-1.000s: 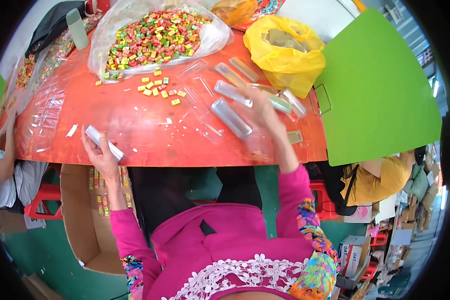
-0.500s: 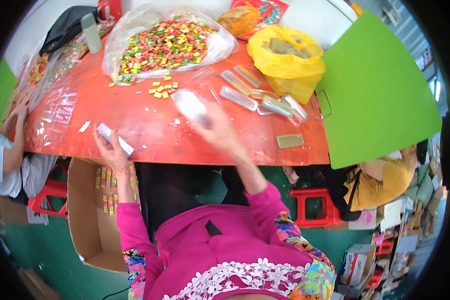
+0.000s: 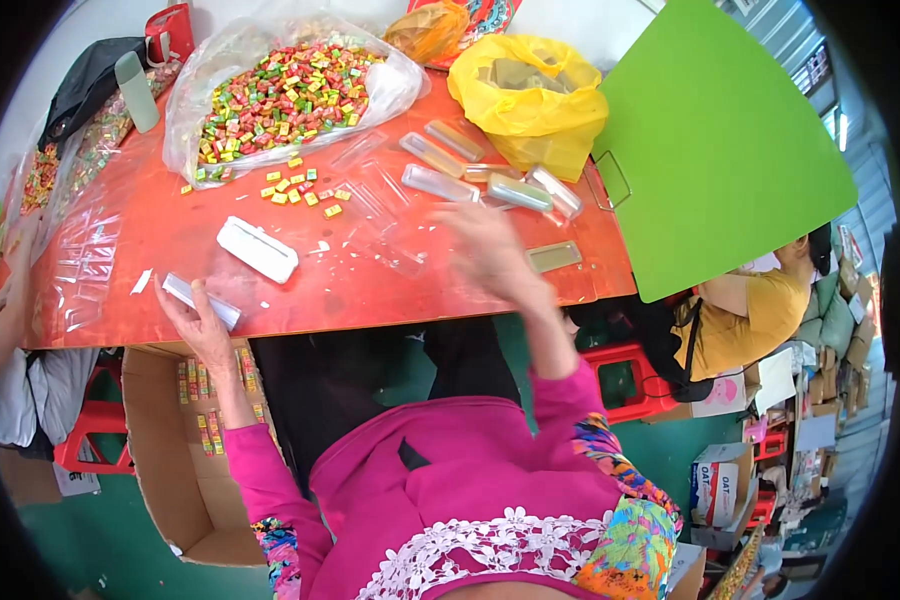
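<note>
Presently my left hand (image 3: 202, 322) pinches a clear slim box (image 3: 200, 301) at the orange desk's (image 3: 300, 290) 7 o'clock edge; right hand (image 3: 485, 250) blurred, grip indeterminate. Risk: box slips into carton (image 3: 175, 470) below.

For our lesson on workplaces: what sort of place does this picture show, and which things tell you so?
Probably a small hand-packing workshop. A big clear bag of coloured sweets lies open on the red table, rows of clear plastic boxes wait beside it, and a cardboard carton stands below.
</note>
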`<act>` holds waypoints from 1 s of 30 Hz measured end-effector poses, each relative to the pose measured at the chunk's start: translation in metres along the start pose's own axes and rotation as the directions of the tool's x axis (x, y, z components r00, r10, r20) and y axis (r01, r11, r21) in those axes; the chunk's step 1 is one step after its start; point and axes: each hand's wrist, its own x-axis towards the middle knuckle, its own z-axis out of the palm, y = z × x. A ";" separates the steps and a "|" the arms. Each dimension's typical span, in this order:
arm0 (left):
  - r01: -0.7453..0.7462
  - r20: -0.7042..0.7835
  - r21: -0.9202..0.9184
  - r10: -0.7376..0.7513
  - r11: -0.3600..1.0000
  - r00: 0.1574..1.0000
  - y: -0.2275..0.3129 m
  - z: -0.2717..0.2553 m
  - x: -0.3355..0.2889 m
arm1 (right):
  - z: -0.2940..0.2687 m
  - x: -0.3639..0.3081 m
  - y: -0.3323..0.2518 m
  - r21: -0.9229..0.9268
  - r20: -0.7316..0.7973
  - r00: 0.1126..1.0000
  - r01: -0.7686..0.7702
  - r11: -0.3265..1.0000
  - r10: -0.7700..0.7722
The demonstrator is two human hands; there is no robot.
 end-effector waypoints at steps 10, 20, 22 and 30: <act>0.141 0.041 -0.044 -0.139 0.989 0.989 0.015 0.004 -0.002 | -0.010 -0.093 0.234 -0.309 -0.281 0.853 -0.514 0.800 0.439; 0.099 0.018 -0.058 -0.098 0.993 0.995 0.007 0.004 -0.003 | -0.042 -0.060 0.176 -0.157 -0.314 0.844 -0.498 0.853 0.435; 0.116 0.043 -0.114 -0.112 0.987 0.993 0.016 0.007 -0.005 | -0.045 -0.037 0.138 -0.119 -0.369 0.813 -0.522 0.845 0.450; 0.140 0.056 -0.178 -0.132 0.974 0.990 0.025 0.007 -0.004 | 0.095 0.095 -0.052 0.375 0.000 0.989 -0.138 0.917 0.149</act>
